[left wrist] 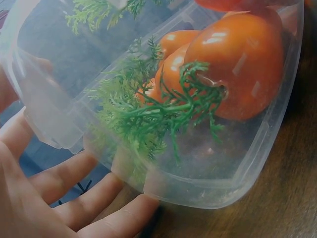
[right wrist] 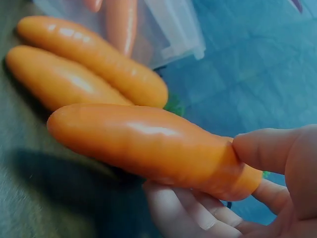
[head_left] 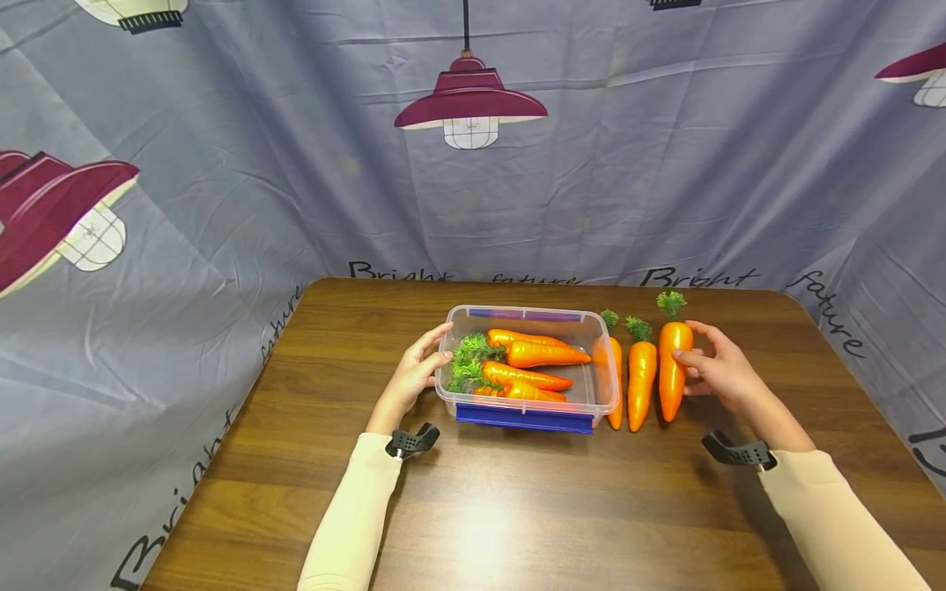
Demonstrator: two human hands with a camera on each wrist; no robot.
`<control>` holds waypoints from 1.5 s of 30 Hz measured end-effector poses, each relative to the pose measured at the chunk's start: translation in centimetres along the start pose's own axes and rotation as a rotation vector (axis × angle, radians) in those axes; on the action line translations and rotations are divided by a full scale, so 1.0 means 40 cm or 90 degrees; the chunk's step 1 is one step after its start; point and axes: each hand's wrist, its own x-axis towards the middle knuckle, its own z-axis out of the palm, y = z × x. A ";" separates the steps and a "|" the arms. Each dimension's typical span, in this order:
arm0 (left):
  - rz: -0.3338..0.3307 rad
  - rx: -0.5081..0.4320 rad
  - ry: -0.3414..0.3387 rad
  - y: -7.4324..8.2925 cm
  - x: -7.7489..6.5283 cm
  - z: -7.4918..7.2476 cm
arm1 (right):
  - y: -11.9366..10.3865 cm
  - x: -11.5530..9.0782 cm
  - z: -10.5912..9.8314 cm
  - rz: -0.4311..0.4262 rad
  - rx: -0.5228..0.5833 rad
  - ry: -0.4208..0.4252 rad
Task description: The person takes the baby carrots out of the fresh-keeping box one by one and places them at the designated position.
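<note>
My left hand holds the left end of a clear plastic container, its thumb at the rim. In the left wrist view, several fingertips press against the container's outer wall. Several orange carrots with green leafy tops lie inside, tops toward the left. With thumb and fingers, my right hand grips another carrot near its thick top end. That carrot looks slightly raised, with a shadow below it in the right wrist view. Left of it, two carrots lie side by side next to the container.
A blue clip flap hangs along the container's near side. Under everything is a brown wooden table with rounded far corners. Grey-blue cloth printed with lamps hangs behind and at both sides.
</note>
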 end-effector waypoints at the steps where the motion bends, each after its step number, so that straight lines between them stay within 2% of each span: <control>1: 0.001 0.002 0.000 0.000 0.000 0.000 | 0.006 0.001 -0.002 0.005 0.002 -0.003; 6: 0.002 0.004 0.002 0.001 0.001 0.000 | 0.033 0.003 -0.006 0.030 -0.014 -0.018; 9: 0.000 0.003 0.003 0.002 0.000 0.001 | 0.045 0.006 -0.005 0.040 -0.051 -0.021; 19: 0.005 0.006 0.000 0.000 -0.001 0.001 | 0.052 0.014 0.005 0.060 -0.108 -0.039; 27: 0.010 0.001 -0.002 0.003 -0.004 0.001 | 0.048 0.020 0.014 0.074 -0.110 -0.045; 34: 0.008 0.001 0.000 0.000 -0.003 0.001 | 0.043 0.019 0.028 0.094 -0.081 -0.039; 40: 0.005 -0.003 0.006 -0.002 0.001 0.001 | 0.035 0.020 0.022 0.088 -0.119 -0.030; 45: 0.004 0.000 0.006 -0.001 0.002 0.002 | 0.039 0.023 0.010 0.089 -0.124 -0.022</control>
